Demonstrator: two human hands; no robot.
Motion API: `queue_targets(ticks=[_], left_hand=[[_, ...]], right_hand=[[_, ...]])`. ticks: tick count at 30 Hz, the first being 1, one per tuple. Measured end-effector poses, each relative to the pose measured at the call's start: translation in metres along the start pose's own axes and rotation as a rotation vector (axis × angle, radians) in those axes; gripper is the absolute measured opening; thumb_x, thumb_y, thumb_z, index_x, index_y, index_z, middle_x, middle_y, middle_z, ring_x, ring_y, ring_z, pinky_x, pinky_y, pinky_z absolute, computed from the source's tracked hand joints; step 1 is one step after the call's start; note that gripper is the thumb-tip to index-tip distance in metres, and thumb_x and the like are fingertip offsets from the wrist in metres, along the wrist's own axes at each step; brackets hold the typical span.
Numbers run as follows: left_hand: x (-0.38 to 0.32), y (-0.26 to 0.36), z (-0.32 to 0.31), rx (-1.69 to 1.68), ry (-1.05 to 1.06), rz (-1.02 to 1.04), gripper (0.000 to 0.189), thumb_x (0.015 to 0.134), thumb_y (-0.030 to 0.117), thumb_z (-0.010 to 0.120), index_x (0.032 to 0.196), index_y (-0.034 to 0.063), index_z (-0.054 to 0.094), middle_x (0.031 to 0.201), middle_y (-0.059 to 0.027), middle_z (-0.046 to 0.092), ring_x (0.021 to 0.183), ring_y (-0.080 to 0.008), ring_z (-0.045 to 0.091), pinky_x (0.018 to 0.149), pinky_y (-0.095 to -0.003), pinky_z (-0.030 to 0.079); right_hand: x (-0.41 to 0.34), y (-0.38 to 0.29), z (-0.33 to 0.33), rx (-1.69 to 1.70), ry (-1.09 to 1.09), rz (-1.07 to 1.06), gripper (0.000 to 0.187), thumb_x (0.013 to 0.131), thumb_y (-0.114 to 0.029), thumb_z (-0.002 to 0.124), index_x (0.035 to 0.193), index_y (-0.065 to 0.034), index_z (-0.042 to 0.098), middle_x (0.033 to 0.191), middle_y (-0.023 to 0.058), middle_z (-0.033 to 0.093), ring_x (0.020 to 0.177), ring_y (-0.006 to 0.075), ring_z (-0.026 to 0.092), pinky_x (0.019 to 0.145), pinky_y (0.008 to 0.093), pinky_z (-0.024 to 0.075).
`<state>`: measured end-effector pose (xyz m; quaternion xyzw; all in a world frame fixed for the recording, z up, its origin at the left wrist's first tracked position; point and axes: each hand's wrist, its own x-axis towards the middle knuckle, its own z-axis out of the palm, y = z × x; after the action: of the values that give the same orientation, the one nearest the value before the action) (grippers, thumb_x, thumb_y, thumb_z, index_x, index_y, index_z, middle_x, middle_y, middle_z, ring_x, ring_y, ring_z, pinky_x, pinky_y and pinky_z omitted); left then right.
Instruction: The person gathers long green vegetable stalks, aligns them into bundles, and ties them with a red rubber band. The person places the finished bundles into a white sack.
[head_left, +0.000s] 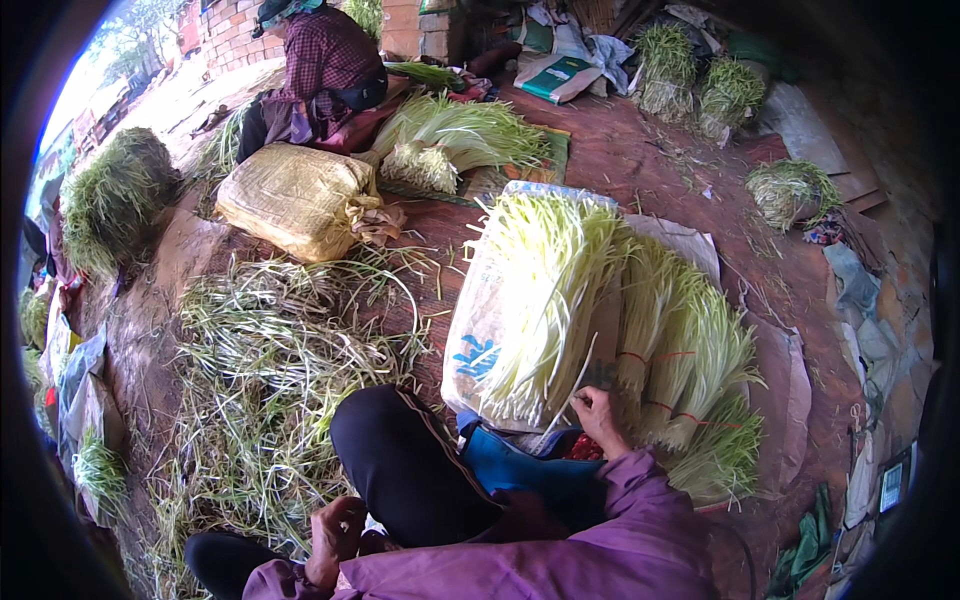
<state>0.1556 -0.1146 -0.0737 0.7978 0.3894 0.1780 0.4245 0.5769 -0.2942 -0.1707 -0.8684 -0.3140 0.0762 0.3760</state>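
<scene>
My right hand (598, 421) pinches one pale, chive-like stalk (584, 375) beside a loose pile of such stalks (551, 300). The pile lies across a printed woven sack (465, 360), white cut ends towards me. Just below my right hand is a blue cloth or pouch (499, 459) with something red in its opening. To the pile's right lie bundles of the same stalks (679, 352), bound with red ties. My left hand (337, 529), fingers curled, is low beside my bent knee (409, 457); whether it holds anything is hidden.
Discarded leaves and stems (277, 375) cover the floor at left. Beyond them lies a stuffed yellowish sack (296, 199). Another person (330, 75) sits behind it, near more stalks (465, 135). Green bundles (664, 71) stand at the back right, a round one (791, 193) nearer.
</scene>
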Motion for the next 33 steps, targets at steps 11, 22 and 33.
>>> queue_targets(ticks=[11,22,33], left_hand=[[0.048,0.093,-0.021,-0.065,0.131,0.38,0.043,0.072,-0.007,0.063,0.114,-0.0006,0.056,0.107,-0.0132,0.059,0.064,-0.0148,0.059,0.061,-0.0281,0.049],[0.025,0.096,-0.058,-0.353,0.036,0.43,0.052,0.085,0.048,0.058,0.102,-0.0006,0.057,0.098,-0.0096,0.058,0.091,-0.0192,0.055,0.081,-0.0311,0.042],[0.026,-0.08,-0.201,0.19,0.781,0.142,0.026,0.093,0.022,0.052,0.11,0.0035,0.061,0.089,-0.0071,0.063,0.063,-0.0104,0.055,0.059,-0.0245,0.046]], right_hand=[[-0.03,-0.234,-0.049,0.819,-0.65,-0.397,0.017,0.087,-0.013,0.061,0.095,0.0016,0.063,0.078,0.0031,0.063,0.069,0.0072,0.057,0.061,0.0213,0.046],[-0.073,-0.341,-0.01,0.839,-0.833,-0.853,0.014,0.084,-0.007,0.061,0.09,0.0058,0.06,0.084,0.0136,0.063,0.07,0.0167,0.06,0.064,0.0284,0.0472],[-0.037,-0.046,-0.115,0.117,-0.103,0.108,0.018,0.082,-0.018,0.063,0.089,-0.0014,0.067,0.077,0.0069,0.067,0.07,0.0123,0.06,0.064,0.0284,0.0478]])
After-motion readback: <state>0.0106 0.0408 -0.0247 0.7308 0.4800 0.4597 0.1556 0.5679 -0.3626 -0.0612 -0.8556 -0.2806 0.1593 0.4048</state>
